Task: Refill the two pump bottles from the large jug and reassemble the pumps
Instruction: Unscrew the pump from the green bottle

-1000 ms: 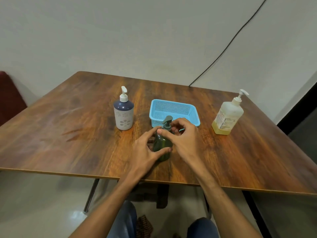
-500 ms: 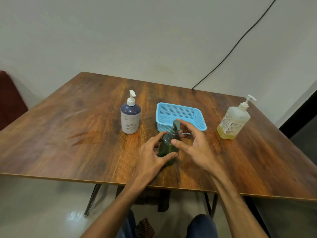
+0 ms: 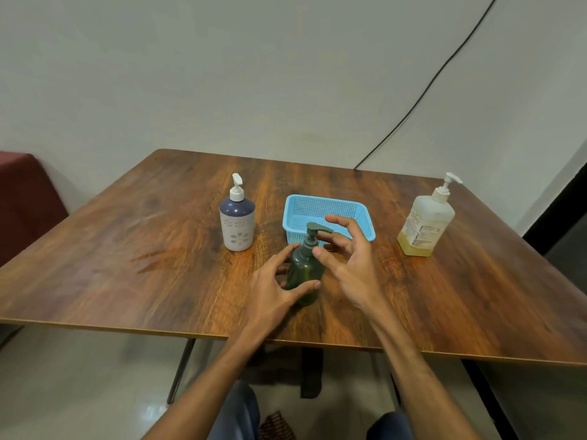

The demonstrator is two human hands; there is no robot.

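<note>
Green pump bottle (image 3: 303, 276): upright on table (image 3: 127, 255), near the front edge, between both hands. Pump head (image 3: 313, 229) sits on the neck, nozzle pointing R.

L hand (image 3: 270, 293): grips the bottle body. L thumb (image 3: 308, 285) curls across the front, low on the body. L index finger (image 3: 293, 249) lies up along the L shoulder. Remaining fingers wrap the far side, partly hidden.

R hand (image 3: 352, 274): holds nothing; fingers spread wide apart, lightly bent. R thumb tip (image 3: 319, 253) is at the collar under the pump head; touching or just beside, cannot tell. R index finger (image 3: 336, 241) reaches in just below the nozzle, apart from it. R upper finger (image 3: 341, 221) arches above & beyond the nozzle, also apart.

Surroundings, rel. to fingers:
- Blue mesh basket (image 3: 328, 201): just beyond the R fingertips, which overlap its near wall in view.
- Navy-and-white pump bottle (image 3: 236, 217): beyond & to the L of the L index finger, near, not touching; pump fitted.
- Large jug (image 3: 424, 223): well apart to the R of the R hand, near the table's R edge; pump fitted, yellowish liquid low inside.
- Black cable (image 3: 428, 81): on the wall, far beyond all fingers.
</note>
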